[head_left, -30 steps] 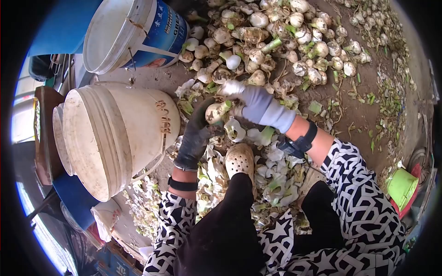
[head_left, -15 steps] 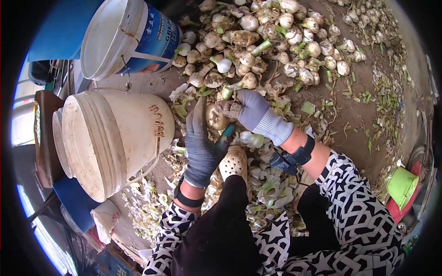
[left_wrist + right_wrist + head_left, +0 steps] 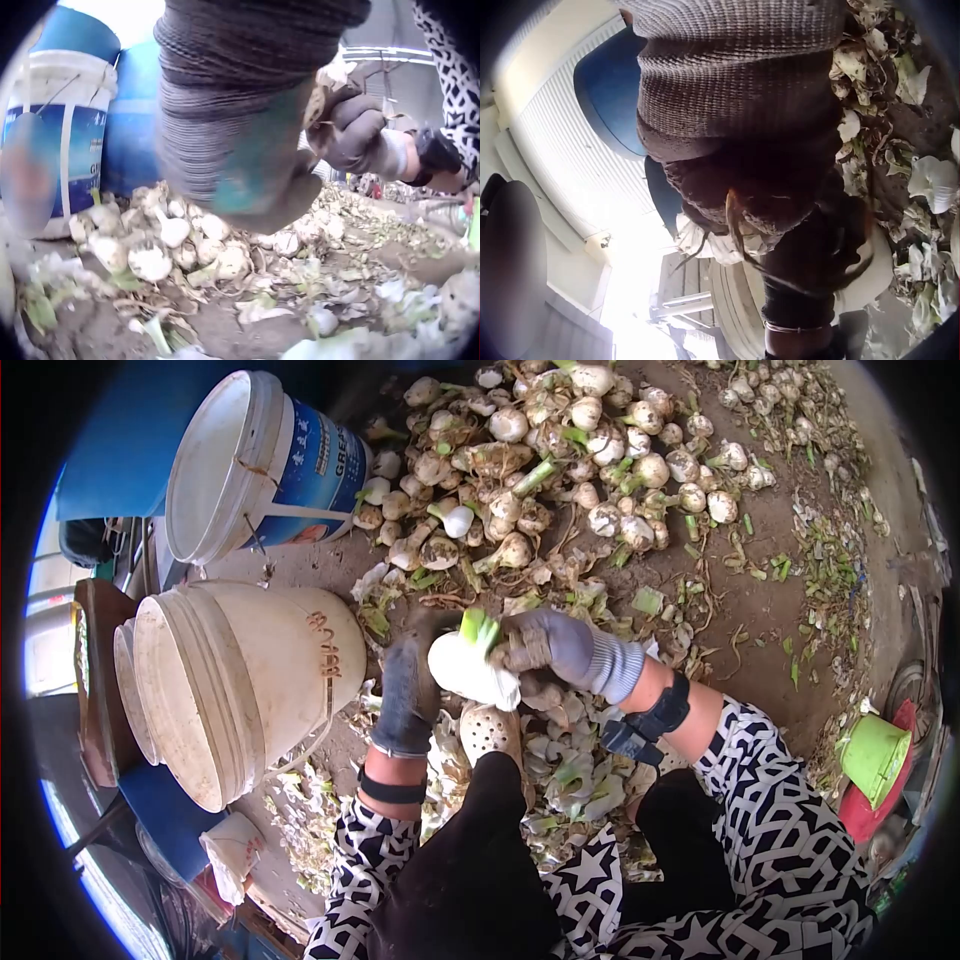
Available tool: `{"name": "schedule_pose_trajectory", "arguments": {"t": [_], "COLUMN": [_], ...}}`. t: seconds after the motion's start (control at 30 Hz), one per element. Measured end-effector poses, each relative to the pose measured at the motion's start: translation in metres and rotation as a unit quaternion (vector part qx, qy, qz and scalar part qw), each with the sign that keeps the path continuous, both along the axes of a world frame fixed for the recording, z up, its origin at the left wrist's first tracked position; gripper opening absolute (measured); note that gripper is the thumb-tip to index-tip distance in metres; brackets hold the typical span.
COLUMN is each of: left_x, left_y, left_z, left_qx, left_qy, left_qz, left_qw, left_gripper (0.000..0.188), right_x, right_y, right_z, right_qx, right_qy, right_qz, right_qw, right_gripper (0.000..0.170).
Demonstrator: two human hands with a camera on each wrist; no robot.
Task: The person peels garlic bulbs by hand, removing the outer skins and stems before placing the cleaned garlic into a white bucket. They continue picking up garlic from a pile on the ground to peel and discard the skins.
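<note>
Between the two gloved hands is a white bulb (image 3: pixel 465 665) with a short green stem, its outer skin hanging loose on the right side. My left hand (image 3: pixel 408 685), in a dark glove, holds the bulb from its left side. At the stem, my right hand (image 3: pixel 560 647) in a grey glove pinches with curled fingers. In the left wrist view the right hand (image 3: pixel 358 131) grips pale peel, while the left glove (image 3: pixel 232 127) covers much of the frame. Dry strands hang from the right hand (image 3: pixel 739 180) in the right wrist view.
A heap of dirty bulbs (image 3: pixel 600 445) lies on the ground beyond the hands. To the left stand a cream bucket (image 3: pixel 270 660) and a blue-and-white bucket (image 3: pixel 300 475). Loose peels (image 3: pixel 580 780) surround the shoe (image 3: pixel 490 732). A green container (image 3: pixel 875 760) is at the far right.
The bulb, dirty and brown-skinned before, now shows a clean white surface with skin pulled loose. The right hand has moved from its top to its right side, and the left hand has turned.
</note>
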State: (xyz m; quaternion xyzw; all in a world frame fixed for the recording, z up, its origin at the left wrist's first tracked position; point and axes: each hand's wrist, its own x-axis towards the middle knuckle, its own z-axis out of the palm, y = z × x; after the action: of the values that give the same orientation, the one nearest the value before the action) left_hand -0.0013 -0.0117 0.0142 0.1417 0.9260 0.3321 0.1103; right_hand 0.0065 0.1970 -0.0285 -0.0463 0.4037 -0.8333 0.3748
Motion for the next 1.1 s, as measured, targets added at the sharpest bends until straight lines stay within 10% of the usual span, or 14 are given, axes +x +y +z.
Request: {"name": "schedule_pose_trajectory", "arguments": {"t": [0.1, 0.17, 0.23, 0.27, 0.33, 0.47, 0.5, 0.57, 0.67, 0.7, 0.77, 0.97, 1.07, 1.1], "left_x": [0.004, 0.028, 0.026, 0.025, 0.022, 0.011, 0.006, 0.000, 0.000, 0.000, -0.003, -0.004, -0.002, -0.003], "left_y": [0.012, 0.023, 0.024, 0.024, 0.025, 0.021, 0.018, 0.008, 0.010, 0.012, 0.010, 0.002, 0.000, -0.001], "left_z": [0.028, 0.012, 0.013, 0.009, 0.000, 0.011, 0.010, 0.001, 0.008, 0.011, 0.005, 0.008, -0.007, -0.011], "left_qx": [0.300, 0.298, 0.357, 0.356, 0.518, 0.602, 0.678, 0.710, 0.724, 0.726, 0.750, 0.711, 0.685, 0.650], "left_qy": [-0.214, -0.061, -0.228, -0.231, -0.318, -0.330, -0.346, -0.342, -0.366, -0.372, -0.382, -0.319, -0.263, -0.211], "left_qz": [0.168, 0.095, 0.178, 0.177, 0.210, 0.163, 0.124, 0.179, 0.189, 0.219, 0.178, 0.301, 0.274, 0.252], "left_qw": [0.914, 0.948, 0.888, 0.888, 0.766, 0.709, 0.637, 0.588, 0.553, 0.536, 0.510, 0.550, 0.622, 0.685], "left_gripper": [0.044, 0.044, 0.039, 0.039, 0.035, 0.033, 0.034, 0.038, 0.039, 0.038, 0.039, 0.045, 0.050, 0.051], "right_x": [0.000, -0.001, -0.001, 0.001, -0.002, 0.003, 0.004, 0.017, 0.063, 0.084, 0.096, 0.025, 0.012, 0.016], "right_y": [-0.005, -0.002, -0.013, -0.009, 0.012, 0.046, 0.061, 0.077, 0.056, 0.047, 0.042, 0.007, -0.076, -0.067], "right_z": [0.008, 0.012, -0.003, -0.006, 0.000, -0.001, -0.006, -0.021, -0.017, -0.022, -0.022, 0.009, -0.057, -0.010], "right_qx": [0.040, 0.051, 0.020, -0.002, 0.021, 0.024, -0.012, 0.151, 0.333, 0.419, 0.478, 0.508, 0.022, 0.271], "right_qy": [-0.061, -0.067, 0.155, 0.082, -0.043, -0.064, -0.088, -0.026, 0.354, 0.417, 0.541, 0.369, 0.362, 0.341], "right_qz": [-0.106, -0.038, -0.086, -0.042, 0.043, 0.042, 0.070, 0.137, 0.372, 0.520, 0.462, 0.201, -0.244, -0.119], "right_qw": [0.992, 0.996, 0.984, 0.996, 0.998, 0.997, 0.994, 0.979, 0.791, 0.616, 0.515, 0.752, 0.900, 0.892], "right_gripper": [0.019, 0.016, 0.016, 0.016, 0.014, 0.020, 0.025, 0.024, 0.028, 0.030, 0.032, 0.035, 0.025, 0.016]}}
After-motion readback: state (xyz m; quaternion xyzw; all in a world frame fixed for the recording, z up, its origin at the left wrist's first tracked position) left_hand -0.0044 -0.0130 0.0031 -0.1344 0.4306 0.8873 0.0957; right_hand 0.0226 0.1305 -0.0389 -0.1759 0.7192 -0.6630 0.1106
